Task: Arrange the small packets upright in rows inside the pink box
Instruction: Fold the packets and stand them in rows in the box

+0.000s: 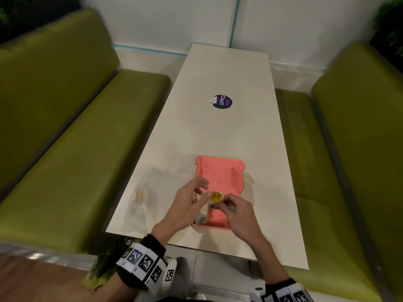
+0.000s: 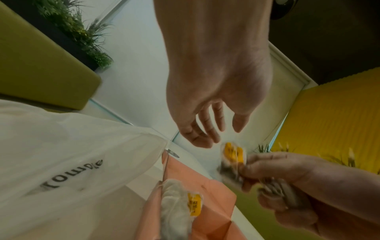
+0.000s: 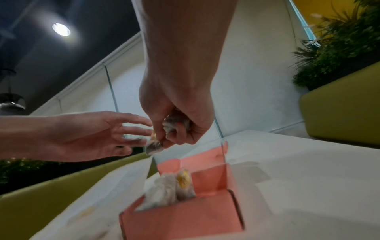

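Head view: we note the pink box (image 1: 220, 177) open on the white surface (image 1: 229, 83), near its front edge. Our left hand (image 1: 187, 203) hovers over the box's left side with fingers spread and relaxed, its grip holding nothing. Our right hand (image 1: 237, 212) sits over the box's front right part, fingers curled, pinching a yellow-labelled packet (image 1: 216, 196) between the two hands. Packets already in the box (image 1: 201, 215) stand in its front left corner. A clear plastic bag (image 1: 141, 201) lies on the surface left of the box, and a purple sticker (image 1: 222, 101) sits farther back.

Left wrist view: we see the left hand (image 2: 213, 100) from the wrist, fingers (image 2: 207, 128) extended and slightly parted, just short of the yellow-labelled packet (image 2: 233, 155). The right hand (image 2: 287, 183) grips that packet at its lower end and holds more packets bunched in the palm. Below, the packets already in the box (image 2: 179, 209) stand against the wall of the pink box (image 2: 213, 194). The plastic bag (image 2: 72, 154) fills the left of the view.

Right wrist view: the right hand (image 3: 176, 120) points down, its grip closed round a bunch of packets, one packet (image 3: 153, 144) hanging from the fingertips. The left hand (image 3: 92, 136) reaches in palm open, whether it touches the packet we cannot tell. The pink box (image 3: 180, 216) stands below with the packets already in the box (image 3: 170, 190) upright at its left wall.
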The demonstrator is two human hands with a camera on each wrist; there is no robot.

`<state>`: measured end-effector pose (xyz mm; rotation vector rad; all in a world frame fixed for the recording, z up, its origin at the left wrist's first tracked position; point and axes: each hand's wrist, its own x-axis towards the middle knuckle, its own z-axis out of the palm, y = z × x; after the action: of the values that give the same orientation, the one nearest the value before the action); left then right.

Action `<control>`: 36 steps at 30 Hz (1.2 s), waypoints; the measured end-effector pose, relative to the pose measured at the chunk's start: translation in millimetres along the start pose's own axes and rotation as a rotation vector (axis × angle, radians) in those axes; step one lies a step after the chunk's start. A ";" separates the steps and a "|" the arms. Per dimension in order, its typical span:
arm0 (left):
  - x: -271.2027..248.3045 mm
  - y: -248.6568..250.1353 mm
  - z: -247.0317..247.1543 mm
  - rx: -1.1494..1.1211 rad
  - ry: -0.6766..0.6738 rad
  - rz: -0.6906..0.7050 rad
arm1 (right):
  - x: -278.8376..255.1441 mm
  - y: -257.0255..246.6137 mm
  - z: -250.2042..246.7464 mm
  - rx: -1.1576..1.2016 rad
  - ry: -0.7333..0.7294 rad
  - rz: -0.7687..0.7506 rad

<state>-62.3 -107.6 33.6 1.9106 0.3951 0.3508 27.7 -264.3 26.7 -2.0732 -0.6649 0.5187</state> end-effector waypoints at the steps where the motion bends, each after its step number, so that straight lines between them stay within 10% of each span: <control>1: -2.8 -6.2 0.2 0.077 0.002 -0.022 | 1.8 9.4 0.7 -0.038 -0.017 0.062; 15: -31.2 -40.0 27.4 0.535 -0.160 -0.217 | 38.0 35.5 41.3 -0.349 -0.049 0.359; 36: -32.5 -34.0 27.2 0.568 -0.105 -0.125 | 26.0 26.6 37.1 0.010 0.225 0.329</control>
<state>-83.8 -132.6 -9.6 2.4286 0.5853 0.0508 33.2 -237.8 -18.3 -2.2024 -0.1904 0.4597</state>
